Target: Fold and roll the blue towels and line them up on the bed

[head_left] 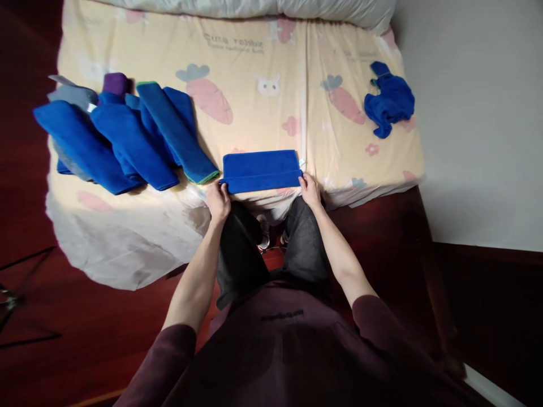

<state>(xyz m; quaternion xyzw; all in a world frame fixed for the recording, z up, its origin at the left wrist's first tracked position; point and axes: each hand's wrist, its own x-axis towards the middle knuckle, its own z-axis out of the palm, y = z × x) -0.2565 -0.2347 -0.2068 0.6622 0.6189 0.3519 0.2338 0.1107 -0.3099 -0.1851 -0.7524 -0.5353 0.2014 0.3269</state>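
- I had the left fingers point(224, 191) and right fingers point(304, 182) gripping the near corners of the blue cloth point(261, 165), spread on the bed point(254, 124) between them
- I judged the near edge mid-fold; the next move called for even tension
- I couldn't make out its underlayers, nor cloths buried in the pile point(119, 135) left of both

Carrot-print bed point(246, 127) beneath cloths point(260, 164) (mostly blue) and pale quilt point(254, 8).

The person wears a dark maroon top point(275, 356), its sleeves point(165, 356) ending near the elbows, with a short line of darker lettering point(282, 315) running across the front. The trousers point(305, 243) are charcoal grey; the shoes point(264, 233), partly hidden, show pale edges.
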